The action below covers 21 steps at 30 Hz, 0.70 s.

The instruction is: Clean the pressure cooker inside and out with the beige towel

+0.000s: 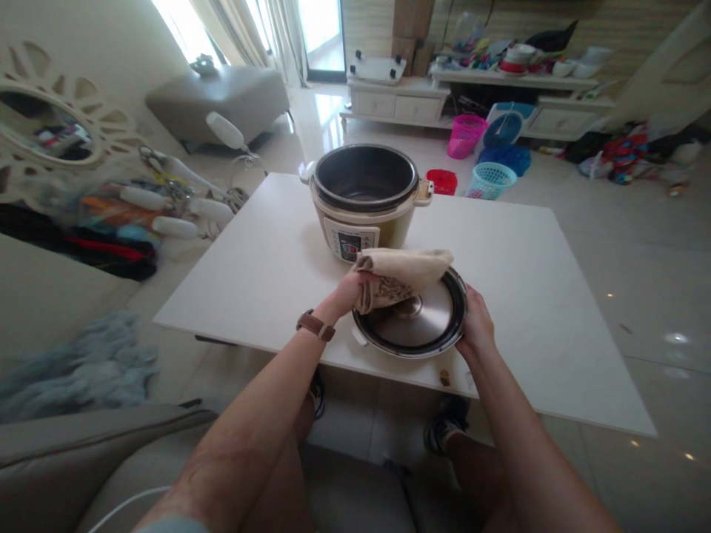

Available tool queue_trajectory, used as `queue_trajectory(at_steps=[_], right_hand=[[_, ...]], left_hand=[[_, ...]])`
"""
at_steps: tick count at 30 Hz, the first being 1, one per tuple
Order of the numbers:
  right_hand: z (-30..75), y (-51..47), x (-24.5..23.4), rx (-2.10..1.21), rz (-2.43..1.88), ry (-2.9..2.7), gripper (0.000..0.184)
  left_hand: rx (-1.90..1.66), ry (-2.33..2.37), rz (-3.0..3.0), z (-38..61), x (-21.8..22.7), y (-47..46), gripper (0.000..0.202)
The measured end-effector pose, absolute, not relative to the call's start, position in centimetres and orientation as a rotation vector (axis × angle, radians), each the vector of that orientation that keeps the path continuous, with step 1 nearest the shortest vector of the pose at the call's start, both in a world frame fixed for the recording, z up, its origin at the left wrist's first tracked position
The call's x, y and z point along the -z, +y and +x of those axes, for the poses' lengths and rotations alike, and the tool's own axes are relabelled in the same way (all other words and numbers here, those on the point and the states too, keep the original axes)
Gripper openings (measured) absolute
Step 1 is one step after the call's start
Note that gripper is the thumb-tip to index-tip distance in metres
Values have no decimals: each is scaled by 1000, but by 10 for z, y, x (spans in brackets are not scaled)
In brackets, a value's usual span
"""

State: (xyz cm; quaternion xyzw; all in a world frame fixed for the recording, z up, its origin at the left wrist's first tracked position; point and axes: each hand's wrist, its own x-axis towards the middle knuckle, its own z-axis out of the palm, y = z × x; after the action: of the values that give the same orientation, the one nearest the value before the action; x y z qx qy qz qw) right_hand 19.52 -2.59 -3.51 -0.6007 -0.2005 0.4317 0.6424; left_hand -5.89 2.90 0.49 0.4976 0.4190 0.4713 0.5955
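In my left hand (351, 291) is a folded beige cloth (408, 268) with a dark printed pattern, gripped at its left end. The cloth lies over the far part of a round pot lid (436, 322), whose metal inner face is turned up toward me. My right hand (478, 320) grips the lid's right rim, its thumb on the edge and its other fingers mostly hidden. Beyond the lid, an electric pressure cooker (361, 200) stands upright and uncovered, its dark inner pot (364, 174) in view and its control panel facing me.
Everything is at a white table (222, 296); its near edge runs just below the lid. A grey sofa (100, 459) is around me. On the floor beyond are a pink basket (465, 137), a light blue basket (492, 180) and a red container (443, 181). A floor lamp (183, 174) stands left.
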Motion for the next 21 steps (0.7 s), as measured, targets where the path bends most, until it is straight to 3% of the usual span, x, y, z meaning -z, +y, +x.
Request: queue_trajectory(at_steps=[3,6,9,14,21], right_hand=[[195,-27,33,-983,-1400,-463,59],[195,-29,33,-989,-1408,-474,64],[194,-29,33,-1011,-1393,-467,64],[191,-28,31,-1014,-1347,-414,58],[189,-27,30,-982,-1360,-430,55]], left_hand=[[-1367,1026,1227,-68,-3,33,46],[-1428,1024,1712,-75,-9,30,46],[-1047,1042,2168,-75,-18,22,48],[-213,1113,2228,-63,-26,11,56],[-9,1208,2218,-65,-29,12,32]])
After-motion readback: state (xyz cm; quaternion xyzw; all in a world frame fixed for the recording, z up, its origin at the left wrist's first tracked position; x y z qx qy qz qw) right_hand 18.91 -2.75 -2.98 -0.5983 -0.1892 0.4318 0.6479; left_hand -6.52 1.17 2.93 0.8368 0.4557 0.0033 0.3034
